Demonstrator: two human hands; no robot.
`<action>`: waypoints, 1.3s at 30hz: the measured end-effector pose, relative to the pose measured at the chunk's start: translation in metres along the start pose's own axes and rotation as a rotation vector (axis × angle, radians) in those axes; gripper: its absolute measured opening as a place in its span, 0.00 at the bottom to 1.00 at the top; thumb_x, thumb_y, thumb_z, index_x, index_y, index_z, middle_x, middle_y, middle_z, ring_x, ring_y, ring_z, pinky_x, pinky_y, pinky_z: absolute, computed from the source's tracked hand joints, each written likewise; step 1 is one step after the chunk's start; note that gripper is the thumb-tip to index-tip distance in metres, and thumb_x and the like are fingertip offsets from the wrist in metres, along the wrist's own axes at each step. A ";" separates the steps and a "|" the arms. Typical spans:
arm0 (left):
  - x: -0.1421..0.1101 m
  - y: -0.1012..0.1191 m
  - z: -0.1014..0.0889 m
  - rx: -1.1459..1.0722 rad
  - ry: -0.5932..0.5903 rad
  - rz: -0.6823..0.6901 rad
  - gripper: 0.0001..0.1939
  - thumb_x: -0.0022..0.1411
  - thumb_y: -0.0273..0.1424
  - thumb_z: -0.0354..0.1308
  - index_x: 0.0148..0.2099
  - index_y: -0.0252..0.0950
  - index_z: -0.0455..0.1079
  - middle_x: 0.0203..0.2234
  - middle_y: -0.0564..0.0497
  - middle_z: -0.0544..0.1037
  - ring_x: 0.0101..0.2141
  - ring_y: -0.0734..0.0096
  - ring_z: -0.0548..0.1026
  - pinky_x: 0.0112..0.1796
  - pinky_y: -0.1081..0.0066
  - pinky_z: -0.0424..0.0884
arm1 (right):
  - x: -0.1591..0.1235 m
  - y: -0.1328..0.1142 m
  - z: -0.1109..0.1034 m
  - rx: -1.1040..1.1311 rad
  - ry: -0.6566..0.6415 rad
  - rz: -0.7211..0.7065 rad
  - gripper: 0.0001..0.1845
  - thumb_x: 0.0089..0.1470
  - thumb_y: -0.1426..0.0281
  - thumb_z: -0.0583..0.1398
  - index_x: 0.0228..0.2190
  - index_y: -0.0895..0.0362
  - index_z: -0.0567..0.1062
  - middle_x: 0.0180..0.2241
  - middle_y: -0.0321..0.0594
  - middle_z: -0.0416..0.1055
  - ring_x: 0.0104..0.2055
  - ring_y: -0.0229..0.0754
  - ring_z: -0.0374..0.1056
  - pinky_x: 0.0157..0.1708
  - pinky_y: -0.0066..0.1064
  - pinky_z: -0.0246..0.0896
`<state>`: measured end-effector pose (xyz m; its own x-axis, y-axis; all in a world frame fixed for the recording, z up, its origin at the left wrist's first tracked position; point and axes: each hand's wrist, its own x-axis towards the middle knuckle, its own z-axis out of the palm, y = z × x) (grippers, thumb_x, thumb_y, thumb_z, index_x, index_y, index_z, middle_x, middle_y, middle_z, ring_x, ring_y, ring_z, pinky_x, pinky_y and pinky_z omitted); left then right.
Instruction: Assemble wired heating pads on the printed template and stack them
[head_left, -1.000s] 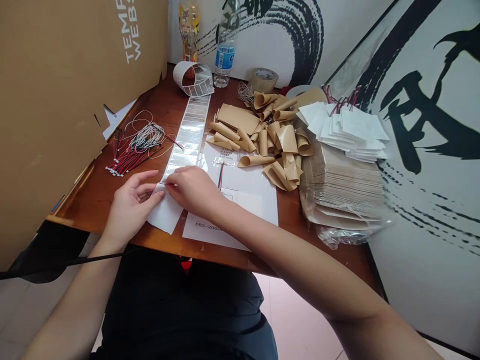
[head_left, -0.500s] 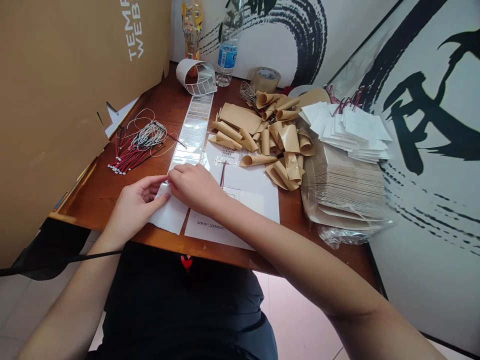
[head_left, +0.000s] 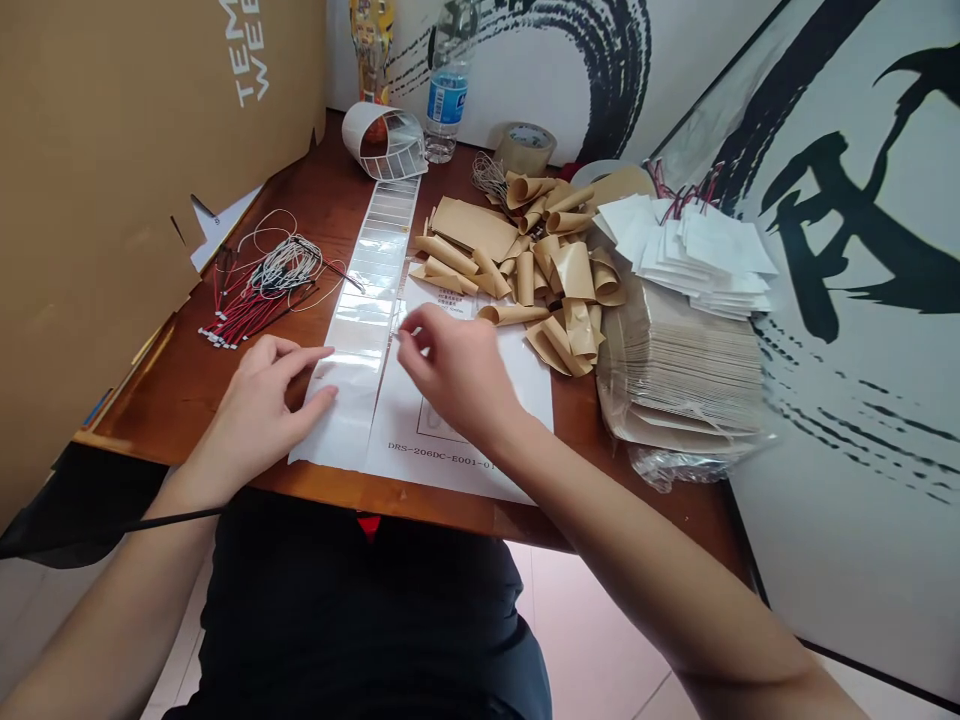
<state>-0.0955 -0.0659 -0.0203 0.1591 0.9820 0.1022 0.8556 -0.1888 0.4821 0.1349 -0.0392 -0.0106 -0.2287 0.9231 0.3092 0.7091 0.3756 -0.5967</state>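
A strip of shiny labels (head_left: pixel 367 290) runs down the table from a loose roll (head_left: pixel 367 140), its blank backing near the front edge. My left hand (head_left: pixel 262 410) lies at the strip's left side, thumb and index finger spread apart and holding nothing. Over the printed white sheet (head_left: pixel 442 470), just right of the strip, my right hand (head_left: pixel 465 370) is closed in a pinch. A small pale edge shows at its fingertips, apparently a label; most of it is hidden. This hand also covers the middle of the sheet.
Red-and-black wires with white connectors (head_left: pixel 259 285) lie left of the strip. Curled brown paper pieces (head_left: pixel 525 270) are heaped behind the sheet. At right, white packets (head_left: pixel 690 250) rest on a bagged cardboard stack (head_left: pixel 690 360). A bottle (head_left: pixel 446 100) and tape roll (head_left: pixel 527 148) stand behind.
My right hand has moved right, off the strip and over the printed sheet, still pinching. My left hand's fingers have spread a little beside the strip.
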 end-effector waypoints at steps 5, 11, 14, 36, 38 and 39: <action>0.017 0.015 0.001 -0.163 -0.017 0.121 0.20 0.67 0.46 0.57 0.51 0.39 0.79 0.38 0.48 0.78 0.35 0.65 0.76 0.38 0.66 0.73 | -0.057 0.027 -0.012 -0.184 0.243 -0.038 0.08 0.64 0.72 0.57 0.36 0.56 0.77 0.27 0.34 0.79 0.22 0.33 0.67 0.26 0.28 0.53; 0.051 0.043 0.021 -0.125 -0.305 0.462 0.19 0.67 0.41 0.58 0.53 0.37 0.79 0.45 0.45 0.80 0.46 0.58 0.78 0.50 0.60 0.73 | -0.073 0.038 0.007 -0.425 0.368 -0.259 0.09 0.64 0.75 0.59 0.32 0.58 0.79 0.19 0.31 0.72 0.20 0.33 0.64 0.23 0.29 0.51; 0.062 0.045 0.031 -0.104 -0.382 0.515 0.20 0.65 0.38 0.62 0.55 0.36 0.78 0.46 0.44 0.79 0.47 0.56 0.77 0.51 0.59 0.72 | -0.071 0.037 0.010 -0.486 0.363 -0.352 0.11 0.64 0.76 0.59 0.29 0.58 0.78 0.17 0.31 0.69 0.18 0.33 0.59 0.23 0.31 0.49; 0.058 0.032 0.052 -0.236 -0.356 0.558 0.12 0.67 0.35 0.62 0.50 0.38 0.73 0.40 0.49 0.79 0.44 0.63 0.77 0.46 0.64 0.66 | -0.072 0.047 0.003 -0.388 0.146 -0.416 0.08 0.64 0.79 0.59 0.41 0.61 0.79 0.17 0.29 0.63 0.20 0.34 0.55 0.23 0.32 0.47; 0.058 0.032 0.053 -0.236 -0.339 0.561 0.12 0.67 0.35 0.63 0.50 0.37 0.73 0.40 0.50 0.79 0.44 0.63 0.77 0.45 0.64 0.66 | -0.070 0.050 0.000 -0.382 0.138 -0.424 0.08 0.64 0.79 0.59 0.42 0.61 0.79 0.17 0.29 0.62 0.21 0.34 0.55 0.23 0.32 0.46; 0.057 0.032 0.053 -0.235 -0.332 0.561 0.12 0.66 0.34 0.63 0.50 0.37 0.72 0.40 0.50 0.79 0.44 0.63 0.77 0.45 0.64 0.66 | -0.069 0.051 -0.001 -0.377 0.136 -0.433 0.09 0.64 0.79 0.59 0.43 0.61 0.78 0.17 0.29 0.62 0.21 0.34 0.55 0.23 0.32 0.46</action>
<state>-0.0330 -0.0150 -0.0451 0.7211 0.6790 0.1374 0.4760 -0.6298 0.6138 0.1879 -0.0840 -0.0616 -0.4805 0.6642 0.5727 0.7643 0.6374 -0.0979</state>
